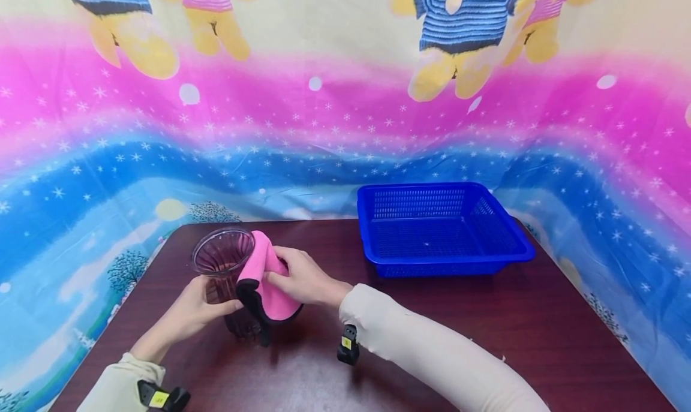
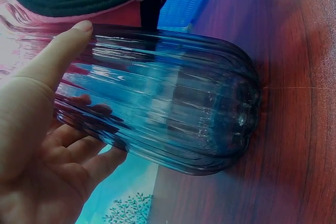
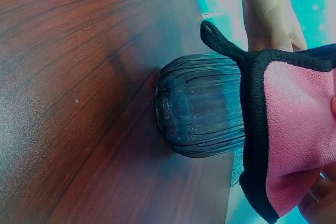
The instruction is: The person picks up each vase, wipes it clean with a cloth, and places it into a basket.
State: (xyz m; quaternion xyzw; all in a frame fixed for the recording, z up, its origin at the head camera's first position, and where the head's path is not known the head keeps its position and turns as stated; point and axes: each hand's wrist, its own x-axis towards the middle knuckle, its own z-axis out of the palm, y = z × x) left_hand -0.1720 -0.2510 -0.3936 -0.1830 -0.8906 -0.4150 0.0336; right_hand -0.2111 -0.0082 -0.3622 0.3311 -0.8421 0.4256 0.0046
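A clear ribbed glass vase (image 1: pixel 221 256) with a flared rim stands on the table at the left. My left hand (image 1: pixel 189 313) grips it around the middle, thumb on the near side and fingers on the far side, as the left wrist view shows on the glass (image 2: pixel 157 98). A pink cloth (image 1: pixel 276 298) with black edging is held in my right hand (image 1: pixel 305 277) against the vase's right side, near the rim. In the right wrist view, the cloth (image 3: pixel 294 108) hides the upper part of the vase (image 3: pixel 199 108). Some right fingers are hidden behind the cloth.
A blue plastic basket (image 1: pixel 442 259) with perforated sides sits at the back right of the dark wooden table (image 1: pixel 432 316). Behind the table hangs a colourful printed cloth backdrop (image 1: pixel 335 118). Each sleeve has a black strap device at the wrist.
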